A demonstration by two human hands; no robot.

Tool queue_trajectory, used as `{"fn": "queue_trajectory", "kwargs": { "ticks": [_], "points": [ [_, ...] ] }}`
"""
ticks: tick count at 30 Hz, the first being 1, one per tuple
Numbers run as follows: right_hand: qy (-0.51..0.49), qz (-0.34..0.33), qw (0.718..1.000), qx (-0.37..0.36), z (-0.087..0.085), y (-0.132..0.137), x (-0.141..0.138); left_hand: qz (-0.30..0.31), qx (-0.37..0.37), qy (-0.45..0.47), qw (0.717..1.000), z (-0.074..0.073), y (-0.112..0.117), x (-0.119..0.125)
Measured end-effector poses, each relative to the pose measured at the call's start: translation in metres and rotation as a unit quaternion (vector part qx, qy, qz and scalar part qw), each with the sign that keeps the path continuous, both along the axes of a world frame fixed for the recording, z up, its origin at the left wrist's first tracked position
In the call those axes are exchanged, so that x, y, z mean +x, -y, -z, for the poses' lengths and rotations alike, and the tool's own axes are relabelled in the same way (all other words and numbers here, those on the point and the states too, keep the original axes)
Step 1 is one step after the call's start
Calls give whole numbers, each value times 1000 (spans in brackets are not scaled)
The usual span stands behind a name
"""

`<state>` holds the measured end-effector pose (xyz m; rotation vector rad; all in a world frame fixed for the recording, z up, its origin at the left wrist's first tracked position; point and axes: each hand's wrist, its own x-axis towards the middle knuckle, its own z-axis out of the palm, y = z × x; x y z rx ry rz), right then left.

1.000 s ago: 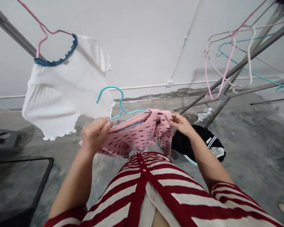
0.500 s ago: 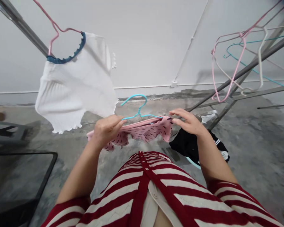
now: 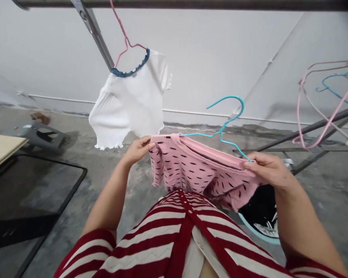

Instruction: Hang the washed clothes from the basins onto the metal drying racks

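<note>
A: Fingers (image 3: 147, 143) first: how did they stand?

B: On the left hand (image 3: 136, 151) they were pressed together, pinching the shoulder of the pink top (image 3: 197, 164). On the right hand (image 3: 269, 168) they lay together over the far edge, but the thumb was hidden, so I can't tell if it pinched.

A: Where was the top?

B: Held up between both hands, over the floor (image 3: 316, 204) and near the teal tub (image 3: 256, 234). Its long axis ran crosswise, sloping down rightward, collar upward.

A: And the step?

B: The blue hanger (image 3: 234, 106) seemed already inside the collar, hook up. I judged that the right shoulder needed settling on its arm.
</note>
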<state>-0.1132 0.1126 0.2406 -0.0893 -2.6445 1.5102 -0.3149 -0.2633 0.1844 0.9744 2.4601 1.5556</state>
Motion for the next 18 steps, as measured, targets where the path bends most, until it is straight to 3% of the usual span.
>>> {"fn": "queue_trajectory", "kwargs": {
  "ticks": [3,6,9,13,15,18],
  "points": [
    [43,-5,996,-72,-1,-1,4,-43,46,39,997,17,-6,-5],
    [58,-21,993,-100,0,-1,7,-58,65,38,996,19,-13,-5],
    [63,-34,996,-53,0,2,13,-13,18,-16,1000,12,-21,-1],
    [69,-75,995,-5,-4,5,17,136,-75,-119,981,2,-42,16],
    [62,-87,994,18,-4,1,16,139,-91,-158,973,0,-52,25],
    [59,-117,991,25,5,-16,12,74,-79,-239,965,-3,-54,32]
  ]
}}
